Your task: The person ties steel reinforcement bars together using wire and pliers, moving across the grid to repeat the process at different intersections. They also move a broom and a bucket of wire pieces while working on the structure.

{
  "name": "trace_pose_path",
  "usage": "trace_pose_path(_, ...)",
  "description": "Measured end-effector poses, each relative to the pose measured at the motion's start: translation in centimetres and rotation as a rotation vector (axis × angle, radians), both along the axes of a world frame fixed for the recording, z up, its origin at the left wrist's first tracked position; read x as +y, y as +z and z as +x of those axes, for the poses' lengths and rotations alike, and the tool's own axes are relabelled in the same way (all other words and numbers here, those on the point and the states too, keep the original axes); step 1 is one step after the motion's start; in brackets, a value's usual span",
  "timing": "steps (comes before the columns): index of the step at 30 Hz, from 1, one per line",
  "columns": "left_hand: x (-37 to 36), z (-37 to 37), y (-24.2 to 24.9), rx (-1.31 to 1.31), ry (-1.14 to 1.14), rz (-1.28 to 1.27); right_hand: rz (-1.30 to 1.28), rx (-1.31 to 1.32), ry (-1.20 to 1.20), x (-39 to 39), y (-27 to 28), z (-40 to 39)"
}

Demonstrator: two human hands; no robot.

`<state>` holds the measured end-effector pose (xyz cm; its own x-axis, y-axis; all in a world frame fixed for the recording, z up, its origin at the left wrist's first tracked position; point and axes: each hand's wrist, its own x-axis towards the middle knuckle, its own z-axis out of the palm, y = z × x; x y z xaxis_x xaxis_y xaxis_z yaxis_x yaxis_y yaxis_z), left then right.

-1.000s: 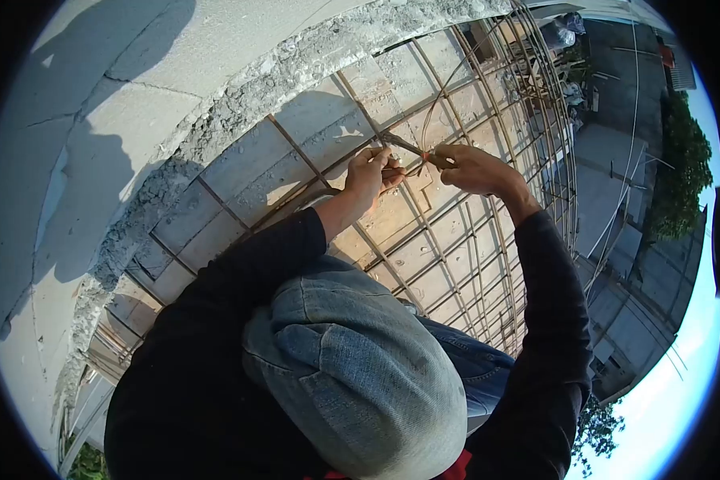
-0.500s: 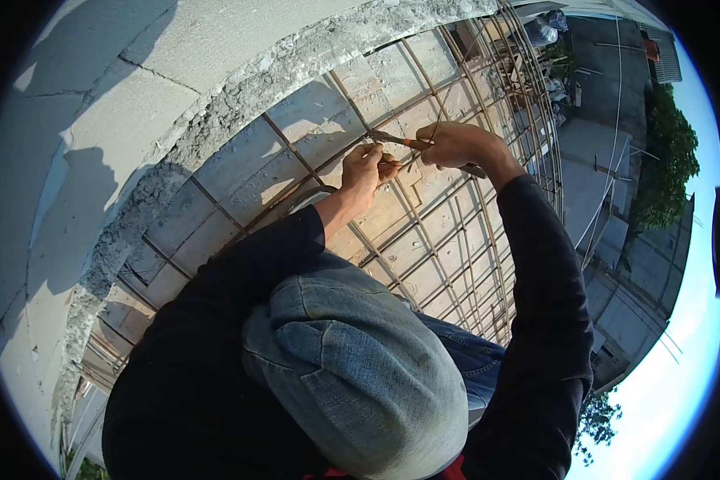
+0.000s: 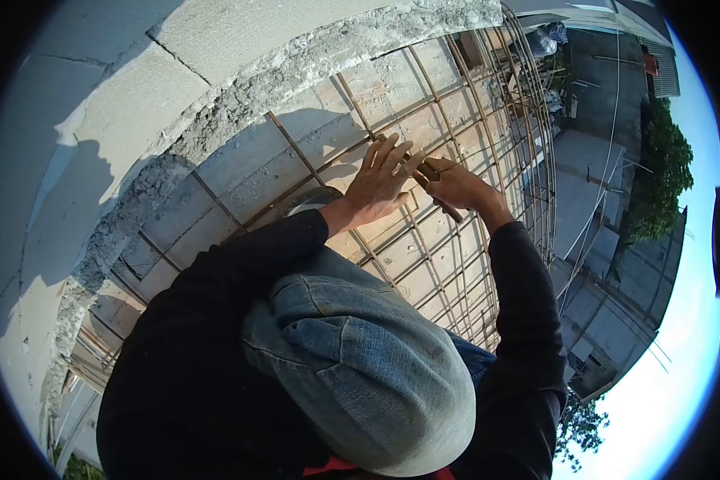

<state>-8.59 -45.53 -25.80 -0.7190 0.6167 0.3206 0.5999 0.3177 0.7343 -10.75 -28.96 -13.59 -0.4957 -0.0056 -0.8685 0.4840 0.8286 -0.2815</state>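
My right hand (image 3: 460, 188) is closed around a pair of pliers (image 3: 449, 211), whose handle end sticks out below my fingers. The jaw end is partly hidden behind my left hand (image 3: 380, 186). That hand is open, its fingers extended and spread, with the fingertips close to the pliers and to a crossing of the bars. Beneath both hands runs a grid of thin rusty steel rebar (image 3: 426, 260), set above pale boards (image 3: 340, 108).
A rough broken concrete edge (image 3: 216, 120) curves along the upper left, beside a grey slab (image 3: 128, 120). My cap (image 3: 376, 376) fills the lower middle. More rebar bends upward at the right (image 3: 528, 104), with grey walls (image 3: 588, 160) and a tree (image 3: 662, 172) beyond.
My left hand has gone from a pinch at the bars to spread fingers beside the pliers. My right hand has moved slightly down and left, turning the pliers so the handles point lower.
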Motion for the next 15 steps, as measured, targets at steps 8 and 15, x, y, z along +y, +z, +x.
trace_pose_path(8, 4.7, -0.4, -4.8, 0.41, 0.031, 0.03, 0.19, 0.224, 0.161, 0.0, -1.4, 3.3)
trace_pose_path(15, 5.1, -4.4, -0.9, -0.079, -0.226, -0.094, 0.85, 0.638, 0.848, -2.4, 2.6, 3.9)
